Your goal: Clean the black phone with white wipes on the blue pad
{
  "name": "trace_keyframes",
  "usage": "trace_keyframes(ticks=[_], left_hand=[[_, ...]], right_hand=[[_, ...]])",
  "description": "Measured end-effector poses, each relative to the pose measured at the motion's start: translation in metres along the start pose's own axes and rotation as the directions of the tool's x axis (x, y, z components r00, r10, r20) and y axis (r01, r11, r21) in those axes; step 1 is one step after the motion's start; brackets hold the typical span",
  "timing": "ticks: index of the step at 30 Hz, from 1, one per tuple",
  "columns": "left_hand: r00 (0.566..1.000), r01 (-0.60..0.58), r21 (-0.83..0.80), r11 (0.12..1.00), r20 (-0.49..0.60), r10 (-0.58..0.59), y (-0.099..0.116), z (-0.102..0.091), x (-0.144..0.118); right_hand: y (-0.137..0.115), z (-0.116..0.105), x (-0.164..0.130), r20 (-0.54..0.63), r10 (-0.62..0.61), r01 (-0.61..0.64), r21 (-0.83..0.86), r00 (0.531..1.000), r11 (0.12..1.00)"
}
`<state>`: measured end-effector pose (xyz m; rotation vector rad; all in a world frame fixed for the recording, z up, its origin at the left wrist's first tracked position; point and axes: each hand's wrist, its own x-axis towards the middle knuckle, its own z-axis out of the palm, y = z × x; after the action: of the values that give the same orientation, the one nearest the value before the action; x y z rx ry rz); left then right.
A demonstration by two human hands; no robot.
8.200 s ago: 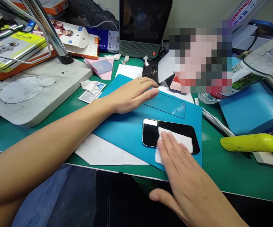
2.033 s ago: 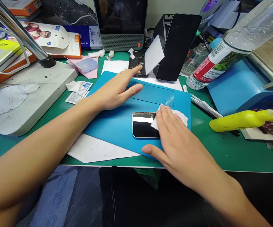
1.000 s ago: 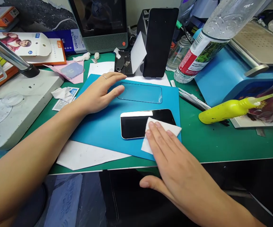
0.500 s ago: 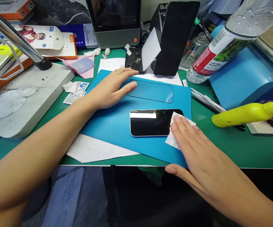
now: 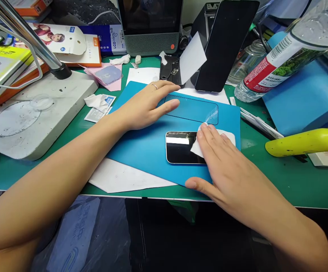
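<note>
Blue mat [image 5: 141,147], right hand [image 5: 223,162] slid wipe [image 5: 219,136] leftward over phone [image 5: 181,147]

Phone, wipe, and glass on the mat

We see a black phone [image 5: 181,148] lying flat, white wipe [image 5: 219,138] covering its right end; a clear glass sheet [image 5: 193,108] lies just beyond.

A cluttered workbench was covered by a green cutting mat [image 5: 280,185], its front edge overhanging a dark space below. At the far edge a grey speaker-fronted screen [image 5: 151,22] was stood against a pale wall [image 5: 190,9]. To one side a white stand base [image 5: 24,117] was set, with a chrome post [image 5: 24,34] rising from it — boxed goods [image 5: 2,60] were stacked behind. On the other side a blue machine [image 5: 302,102] was placed, a clear plastic bottle [image 5: 283,53] leaning over it and a yellow bottle [image 5: 305,141] laid nearby. Even, bright light was cast across the surface.
</note>
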<state>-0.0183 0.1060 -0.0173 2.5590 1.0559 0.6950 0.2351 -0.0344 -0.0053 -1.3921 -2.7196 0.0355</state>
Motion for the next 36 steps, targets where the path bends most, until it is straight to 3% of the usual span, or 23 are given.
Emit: trace_keyframes(ticks=[7,13,20,27,32,36], left_hand=[[1.000,-0.019,0.023,1.000,-0.019,0.020,-0.002,-0.001,-0.002],[1.000,-0.003,0.027,1.000,-0.024,0.004,0.001,-0.003,-0.003],[1.000,0.009,0.018,1.000,-0.001,-0.009,-0.001,-0.003,-0.004],[0.999,0.030,0.031,0.999,0.021,-0.030,-0.002,-0.002,-0.003],[0.998,0.048,0.022,0.999,0.030,-0.049,-0.002,-0.001,-0.002],[0.998,0.057,0.013,0.998,0.022,-0.057,-0.003,-0.002,-0.002]], right_hand=[[-0.043,0.003,0.032,0.022,-0.103,0.099,0.138,0.994,0.985],[-0.061,0.008,0.023,-0.043,-0.186,0.190,0.110,0.982,0.976],[-0.035,0.001,-0.012,-0.042,-0.243,0.245,0.046,0.969,0.968],[0.013,-0.004,-0.049,-0.042,-0.088,0.087,-0.034,0.995,0.996],[0.034,-0.001,-0.041,-0.011,-0.030,0.030,-0.024,0.999,0.999],[0.035,0.001,-0.022,0.041,0.016,-0.015,-0.024,0.999,1.000]])
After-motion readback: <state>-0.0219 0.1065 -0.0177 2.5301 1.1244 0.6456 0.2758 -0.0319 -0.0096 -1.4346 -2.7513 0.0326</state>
